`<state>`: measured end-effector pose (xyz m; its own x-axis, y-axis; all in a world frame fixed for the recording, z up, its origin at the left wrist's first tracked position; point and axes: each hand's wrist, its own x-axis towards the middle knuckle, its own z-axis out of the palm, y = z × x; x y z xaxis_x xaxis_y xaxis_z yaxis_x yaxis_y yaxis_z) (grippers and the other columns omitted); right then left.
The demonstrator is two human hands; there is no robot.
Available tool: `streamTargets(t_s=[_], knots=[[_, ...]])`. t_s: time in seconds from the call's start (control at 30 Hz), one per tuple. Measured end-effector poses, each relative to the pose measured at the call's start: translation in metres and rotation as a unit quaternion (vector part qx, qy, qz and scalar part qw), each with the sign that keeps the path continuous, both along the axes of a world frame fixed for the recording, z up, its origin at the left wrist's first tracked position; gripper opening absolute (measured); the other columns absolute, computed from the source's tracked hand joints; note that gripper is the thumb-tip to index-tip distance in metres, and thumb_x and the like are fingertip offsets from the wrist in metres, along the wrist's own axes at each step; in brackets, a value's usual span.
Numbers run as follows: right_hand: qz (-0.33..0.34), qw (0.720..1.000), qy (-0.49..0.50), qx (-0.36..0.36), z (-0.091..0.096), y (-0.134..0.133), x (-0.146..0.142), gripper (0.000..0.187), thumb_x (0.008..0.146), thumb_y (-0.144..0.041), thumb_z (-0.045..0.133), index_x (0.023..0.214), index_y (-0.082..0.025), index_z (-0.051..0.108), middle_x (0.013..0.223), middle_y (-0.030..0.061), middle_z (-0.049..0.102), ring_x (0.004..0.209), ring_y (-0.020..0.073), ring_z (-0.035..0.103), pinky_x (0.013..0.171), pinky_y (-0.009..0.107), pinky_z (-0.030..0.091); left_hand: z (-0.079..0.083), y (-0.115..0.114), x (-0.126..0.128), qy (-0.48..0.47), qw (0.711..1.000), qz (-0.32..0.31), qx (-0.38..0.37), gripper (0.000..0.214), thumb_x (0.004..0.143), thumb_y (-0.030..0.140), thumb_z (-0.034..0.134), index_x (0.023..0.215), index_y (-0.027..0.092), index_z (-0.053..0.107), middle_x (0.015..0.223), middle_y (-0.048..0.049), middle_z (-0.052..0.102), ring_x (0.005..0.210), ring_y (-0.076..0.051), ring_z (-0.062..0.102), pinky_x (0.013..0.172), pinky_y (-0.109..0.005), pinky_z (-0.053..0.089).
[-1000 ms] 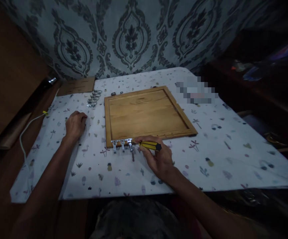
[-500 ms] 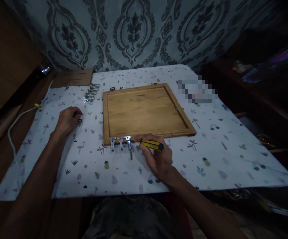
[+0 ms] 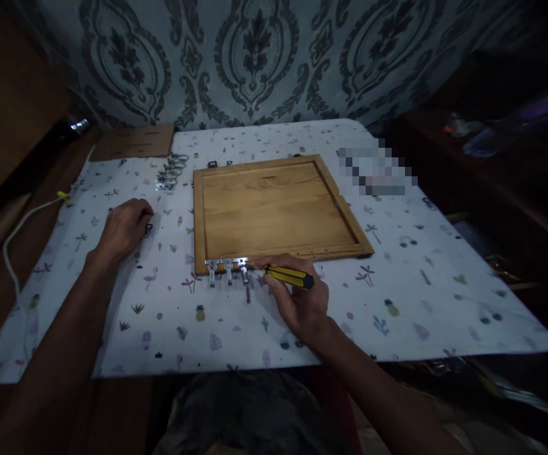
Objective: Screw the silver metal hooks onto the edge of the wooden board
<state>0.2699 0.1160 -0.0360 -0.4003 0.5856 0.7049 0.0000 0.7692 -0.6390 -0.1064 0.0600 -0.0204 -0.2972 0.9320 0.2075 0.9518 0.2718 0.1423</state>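
Note:
My right hand (image 3: 299,294) is closed around a screwdriver (image 3: 287,276) with a yellow-and-black handle, held nearly flat at the near edge of a framed wooden panel (image 3: 274,208). Left of the fingers, three metal hinges (image 3: 229,270) sit in a row on that near edge and overhang it. The screwdriver's tip is too small to make out. My left hand (image 3: 127,229) rests on the cloth left of the panel, fingers curled together; anything inside them is hidden. Just beside its fingertips lies a small dark metal piece (image 3: 148,229).
A printed white cloth (image 3: 236,341) covers the table. Several more hinges (image 3: 172,172) lie behind my left hand, near a brown cardboard piece (image 3: 134,142). A white cable (image 3: 11,272) runs along the left edge. A patterned wall (image 3: 255,63) stands behind.
The view has shifted slightly, moving the left side of the scene a little left and up. Both hands hold nearly the same positions, and the screwdriver stays in my right hand.

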Motion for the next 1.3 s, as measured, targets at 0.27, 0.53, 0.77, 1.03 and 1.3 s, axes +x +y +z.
streamTargets(t_s=[0.27, 0.53, 0.77, 1.03, 1.3], knots=[[0.0, 1.0, -0.001, -0.009, -0.001, 0.001, 0.0, 0.024, 0.097, -0.013, 0.061, 0.117, -0.025, 0.063, 0.104, 0.0041, 0.081, 0.092, 0.0194, 0.08, 0.081, 0.034, 0.067, 0.021, 0.008, 0.051, -0.275, 0.96, 0.013, 0.047, 0.02, 0.078, 0.037, 0.062, 0.087, 0.02, 0.066, 0.079, -0.002, 0.066, 0.062, -0.016, 0.053, 0.06, -0.028, 0.044], [0.012, 1.0, 0.012, -0.003, -0.002, 0.002, -0.001, 0.03, 0.094, -0.008, 0.062, 0.119, -0.025, 0.062, 0.105, 0.0054, 0.08, 0.093, 0.0194, 0.08, 0.083, 0.034, 0.067, 0.031, 0.031, 0.133, -0.521, 0.829, -0.184, -0.087, 0.021, 0.077, 0.033, 0.075, 0.086, 0.017, 0.065, 0.08, -0.0005, 0.065, 0.072, -0.013, 0.059, 0.068, -0.025, 0.049], [0.009, 1.0, 0.011, -0.003, -0.002, 0.002, -0.002, 0.029, 0.095, -0.01, 0.062, 0.119, -0.027, 0.061, 0.104, 0.0048, 0.08, 0.094, 0.0191, 0.08, 0.083, 0.035, 0.067, 0.024, 0.039, 0.146, -0.553, 0.792, -0.196, -0.166, 0.009, 0.082, 0.021, 0.069, 0.085, 0.016, 0.062, 0.073, 0.0022, 0.062, 0.063, -0.01, 0.056, 0.06, -0.021, 0.046], [0.007, 1.0, 0.017, 0.004, 0.0, 0.002, -0.003, 0.027, 0.096, -0.011, 0.064, 0.119, -0.025, 0.061, 0.102, 0.0054, 0.08, 0.092, 0.02, 0.08, 0.082, 0.033, 0.067, 0.025, 0.043, 0.146, -0.541, 0.792, -0.205, -0.197, 0.006, 0.081, 0.018, 0.068, 0.085, 0.015, 0.064, 0.075, 0.0014, 0.063, 0.065, -0.01, 0.055, 0.061, -0.021, 0.044], [0.01, 1.0, 0.014, -0.007, -0.003, 0.002, -0.003, 0.028, 0.096, -0.012, 0.063, 0.119, -0.027, 0.061, 0.104, 0.0049, 0.081, 0.093, 0.0191, 0.08, 0.083, 0.034, 0.067, 0.032, 0.05, 0.148, -0.528, 0.793, -0.19, -0.238, 0.008, 0.078, 0.018, 0.069, 0.084, 0.015, 0.065, 0.07, 0.001, 0.066, 0.061, -0.011, 0.058, 0.058, -0.021, 0.045]])
